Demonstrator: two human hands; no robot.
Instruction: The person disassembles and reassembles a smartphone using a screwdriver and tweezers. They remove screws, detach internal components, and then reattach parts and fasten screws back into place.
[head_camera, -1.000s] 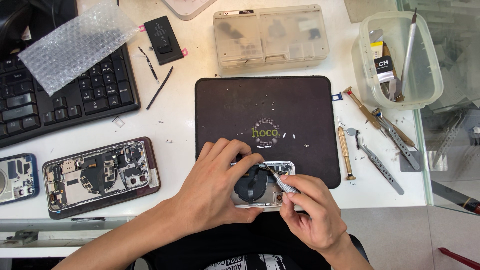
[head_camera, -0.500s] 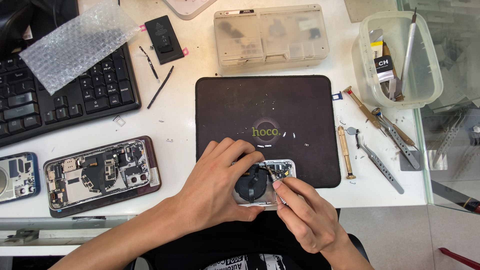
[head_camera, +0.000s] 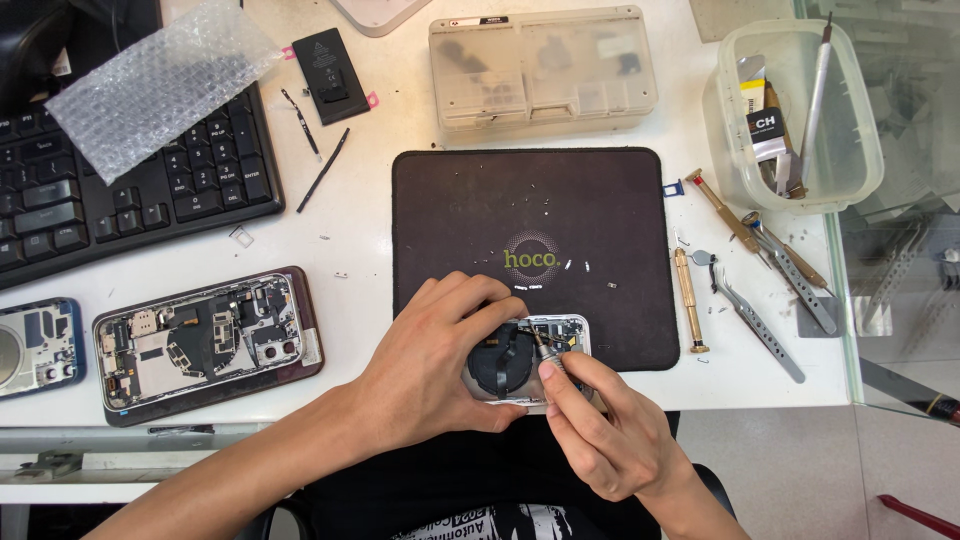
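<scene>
The opened phone back (head_camera: 528, 360) lies at the near edge of the dark work mat (head_camera: 535, 255), pinned flat under the left hand (head_camera: 440, 365), whose fingers curl over its left half, while the right hand (head_camera: 600, 430) is pinched shut on a small screwdriver (head_camera: 550, 352) whose tip sits among the parts near the phone's top right corner. To my eye the driver wants holding upright and turning gently, the left hand bearing down, since tiny loose screws (head_camera: 560, 268) dot the mat close by.
</scene>
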